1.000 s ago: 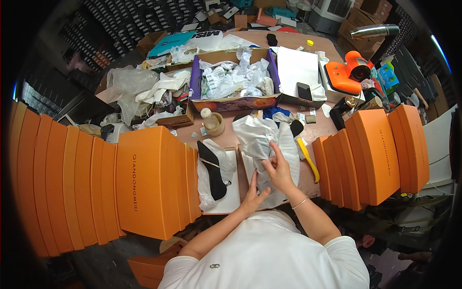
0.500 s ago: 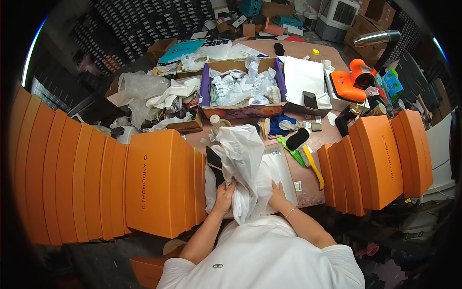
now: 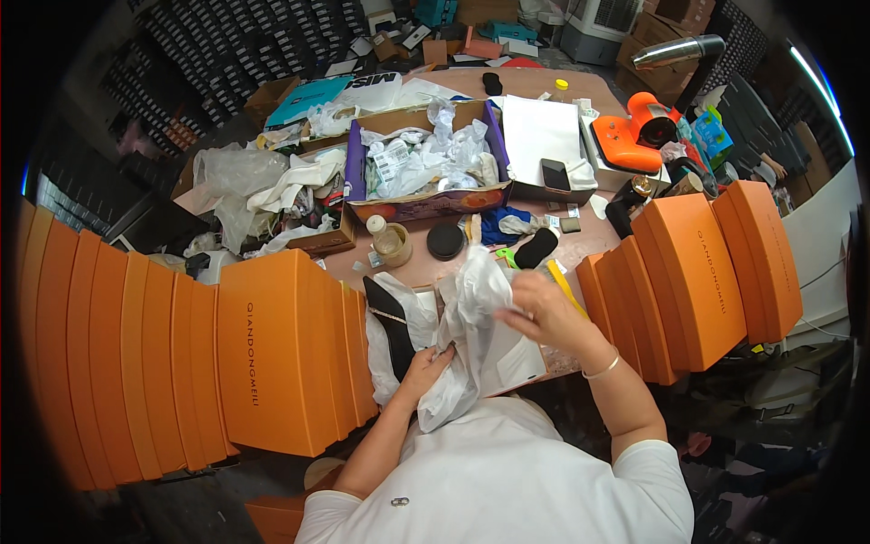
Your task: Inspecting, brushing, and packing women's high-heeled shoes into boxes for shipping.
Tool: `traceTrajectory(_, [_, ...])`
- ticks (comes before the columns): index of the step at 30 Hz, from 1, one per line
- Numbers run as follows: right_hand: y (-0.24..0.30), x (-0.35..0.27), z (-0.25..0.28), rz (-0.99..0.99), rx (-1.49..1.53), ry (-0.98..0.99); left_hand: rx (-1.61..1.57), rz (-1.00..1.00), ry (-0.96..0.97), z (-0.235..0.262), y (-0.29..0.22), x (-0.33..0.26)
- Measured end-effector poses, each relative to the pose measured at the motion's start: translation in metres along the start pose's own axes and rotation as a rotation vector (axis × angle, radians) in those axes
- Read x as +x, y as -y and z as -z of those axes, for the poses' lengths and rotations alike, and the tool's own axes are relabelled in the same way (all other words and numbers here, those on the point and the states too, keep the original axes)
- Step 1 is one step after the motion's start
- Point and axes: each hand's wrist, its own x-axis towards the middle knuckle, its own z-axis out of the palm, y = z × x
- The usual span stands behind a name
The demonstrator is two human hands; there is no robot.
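Note:
Crumpled white wrapping tissue (image 3: 469, 313) hangs between my hands, over the near part of the table. My left hand (image 3: 424, 374) is closed on its lower left side. Raised higher, my right hand (image 3: 548, 313) pinches the upper right part of it, thumb against fingers. Just left of the tissue, a black shoe (image 3: 396, 331) with a glittering strap lies on more white paper. Under and right of the tissue is a shallow white-lined box (image 3: 514, 367), partly covered; what it holds is hidden. A yellow-handled brush (image 3: 564, 288) is partly behind my right hand.
Orange shoe boxes stand in rows at left (image 3: 272, 354) and right (image 3: 693, 281). Beyond are a purple carton (image 3: 435, 204) of crumpled plastic, a bottle (image 3: 387, 240), a round black tin (image 3: 446, 242), a phone (image 3: 555, 173) and an orange device (image 3: 634, 145).
My right hand has risen from the box, lifting a side of the tissue. More of the black shoe and the round black tin now show. The whole view has shifted slightly.

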Motion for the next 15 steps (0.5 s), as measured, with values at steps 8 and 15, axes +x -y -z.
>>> traceTrajectory(8, [-0.039, -0.051, -0.036, -0.674, 0.823, 0.232, 0.171, 0.078, 0.178, 0.008, -0.009, 0.000])
traceTrajectory(15, [-0.037, -0.073, -0.043, -0.283, 0.803, 0.355, 0.490, 0.116, 0.594, -0.012, -0.059, -0.010])
